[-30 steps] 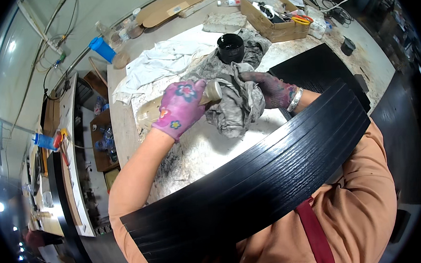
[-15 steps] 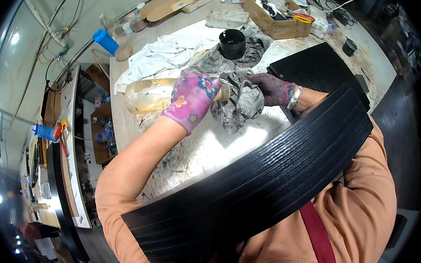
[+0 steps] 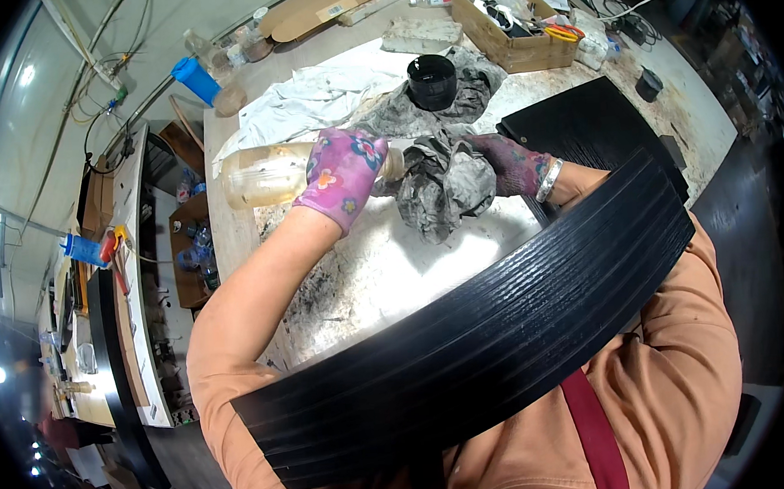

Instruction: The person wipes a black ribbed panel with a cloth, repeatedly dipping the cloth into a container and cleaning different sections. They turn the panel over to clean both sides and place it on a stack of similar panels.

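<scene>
My left hand (image 3: 343, 171), in a pink flowered glove, is wrapped round a clear plastic bottle (image 3: 264, 176) tipped on its side. The bottle's neck points right, close to a crumpled rag (image 3: 447, 191) stained grey and black. That rag is gripped by my right hand (image 3: 512, 165), whose glove is darkened with stains; its fingertips are partly hidden behind the cloth. A long curved black panel (image 3: 479, 316) with grooves along it lies across my forearms and chest. Beyond my hands, a black cup (image 3: 432, 83) stands on a second stained cloth (image 3: 480, 79).
A white cloth (image 3: 309, 100) lies on the worktable (image 3: 395, 285) at the far left, near a blue bottle (image 3: 196, 81). More black panels (image 3: 574, 123) rest at the right. Behind stands a cardboard box (image 3: 533, 53) with scissors. A small dark cup (image 3: 649, 86) sits at the right edge.
My left hand and the bottle have shifted slightly left, opening a little gap from the rag. The rag is turned somewhat in my right hand, which has barely moved.
</scene>
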{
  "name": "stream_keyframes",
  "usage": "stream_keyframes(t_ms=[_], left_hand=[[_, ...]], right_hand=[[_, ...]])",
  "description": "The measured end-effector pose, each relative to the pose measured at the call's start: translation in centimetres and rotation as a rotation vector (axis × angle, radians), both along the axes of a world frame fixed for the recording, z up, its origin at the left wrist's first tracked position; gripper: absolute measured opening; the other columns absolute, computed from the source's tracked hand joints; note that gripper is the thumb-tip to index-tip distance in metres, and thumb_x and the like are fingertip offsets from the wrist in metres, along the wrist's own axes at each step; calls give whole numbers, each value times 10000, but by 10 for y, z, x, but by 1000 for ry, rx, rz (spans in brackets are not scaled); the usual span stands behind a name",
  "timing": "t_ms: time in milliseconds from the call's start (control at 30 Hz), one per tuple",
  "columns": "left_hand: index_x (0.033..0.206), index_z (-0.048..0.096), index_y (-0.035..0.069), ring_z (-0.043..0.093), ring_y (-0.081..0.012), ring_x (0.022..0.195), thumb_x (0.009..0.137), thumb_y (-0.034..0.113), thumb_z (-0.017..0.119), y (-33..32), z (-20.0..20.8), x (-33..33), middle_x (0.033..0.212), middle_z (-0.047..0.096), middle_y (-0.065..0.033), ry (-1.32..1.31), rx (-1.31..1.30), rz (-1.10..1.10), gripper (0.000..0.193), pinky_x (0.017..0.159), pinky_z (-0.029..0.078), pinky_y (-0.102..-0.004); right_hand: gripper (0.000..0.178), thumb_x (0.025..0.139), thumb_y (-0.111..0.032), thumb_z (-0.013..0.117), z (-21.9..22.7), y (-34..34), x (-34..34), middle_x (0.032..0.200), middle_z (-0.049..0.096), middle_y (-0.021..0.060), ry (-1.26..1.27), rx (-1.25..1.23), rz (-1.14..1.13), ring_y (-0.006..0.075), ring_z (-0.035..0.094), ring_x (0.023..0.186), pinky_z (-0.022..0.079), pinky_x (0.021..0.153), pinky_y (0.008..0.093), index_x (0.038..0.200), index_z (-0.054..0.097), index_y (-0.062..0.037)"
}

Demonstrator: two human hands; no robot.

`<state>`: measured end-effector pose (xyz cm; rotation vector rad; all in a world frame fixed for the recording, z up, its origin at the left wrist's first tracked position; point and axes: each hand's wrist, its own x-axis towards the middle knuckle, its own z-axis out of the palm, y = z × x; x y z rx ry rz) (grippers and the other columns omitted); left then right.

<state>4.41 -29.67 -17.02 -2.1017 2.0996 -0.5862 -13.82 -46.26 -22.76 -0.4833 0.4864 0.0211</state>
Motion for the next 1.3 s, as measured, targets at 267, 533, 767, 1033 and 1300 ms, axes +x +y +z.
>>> stream_keyframes(t_ms=[267, 533, 767, 1033, 1300], left_hand=[[1059, 565, 121, 593, -272, 834, 744, 212, 625, 0, -9, -18, 854, 609, -94, 178, 73, -21, 334, 760, 450, -401], [1342, 350, 78, 542, -290, 1105, 775, 359, 685, -24, -33, 48, 1178, 565, -158, 960, -161, 419, 715, 957, 417, -367], [1354, 284, 9, 501, -311, 1152, 710, 437, 732, -21, -101, 139, 1232, 517, -188, 1319, -334, 446, 893, 970, 390, -365], [1437, 105, 50, 270, -349, 1326, 831, 379, 618, 107, -24, 71, 1428, 256, -231, 2249, -587, -203, 859, 1070, 250, -481], [1393, 250, 51, 442, -289, 1188, 749, 558, 626, 280, 0, -105, 1309, 412, -175, 1930, -901, 547, 902, 1010, 356, -433]], right_hand=[[330, 970, -239, 377, -9, -5, -1, 1183, 535, 151, 64, -50, 81, 249, 558, 1079, 445, 965, 427, 1206, 447, -20], [305, 965, -233, 379, -17, -15, -6, 1159, 557, 124, 77, -70, -13, 254, 578, 1048, 474, 918, 451, 1198, 464, -56], [268, 921, -168, 478, -14, -18, 5, 1079, 615, 116, 4, -56, -33, 226, 622, 962, 516, 860, 407, 1142, 538, -30], [295, 911, -198, 484, -4, -16, 4, 1098, 606, 130, -39, -46, -31, 254, 601, 1003, 477, 908, 438, 1150, 544, -36], [359, 874, -278, 526, 19, -8, 12, 1106, 608, 120, -164, -167, 85, 266, 603, 982, 496, 874, 407, 1164, 544, -66]])
